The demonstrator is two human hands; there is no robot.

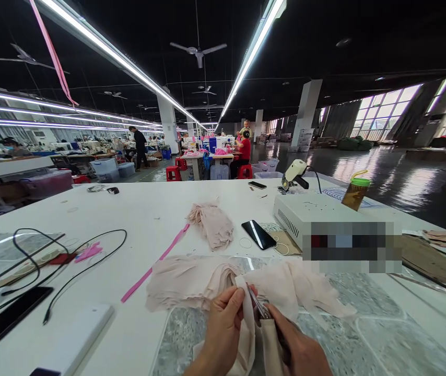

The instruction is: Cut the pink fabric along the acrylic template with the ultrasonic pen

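My left hand (223,329) pinches a pale cream fabric strip (248,324) between thumb and fingers. My right hand (301,347) is closed round the dark handles of a pair of scissors (261,308), whose silver blades point up and left against the strip. More beige cloth hangs below the blades, partly covered by my hands. Just beyond lies a layered stack of pale fabric (186,282), spreading to the right as loose pieces (305,287). A smaller bundle of beige pieces (212,224) sits farther back on the table.
A grey marbled mat (395,334) covers part of the white table (140,214). To the right are a black phone (258,234), a metal box (317,209), a handheld scanner (294,175) and a bottle (355,193). Leftward lie a pink ribbon (156,263), a black cable (85,245) and a white device (76,339).
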